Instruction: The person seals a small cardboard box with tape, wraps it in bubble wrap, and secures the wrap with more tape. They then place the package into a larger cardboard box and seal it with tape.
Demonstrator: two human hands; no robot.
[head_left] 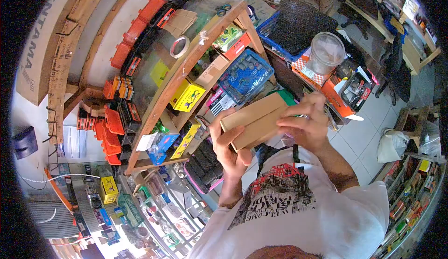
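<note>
A plain brown cardboard box (259, 119) is held up in front of my chest, slightly tilted. My left hand (228, 142) wraps round its left end, with the thumb and fingers pressed on the sides. At the box's right end is my right hand (305, 121), its fingers bent and drawn together close to the cardboard. Whether something small sits between those right fingertips is hard to make out. Just behind the box stands a blue plastic basket (247, 75) with dark parts in it.
A wooden-framed glass counter (186, 70) runs along the left, bearing a tape roll (179, 47) and scissors (223, 10). Yellow boxes (187, 95) sit on its shelves. Right of it are a clear round tub (327, 49) and an orange box (337, 101). Glass display shelves (410, 207) stand lower right.
</note>
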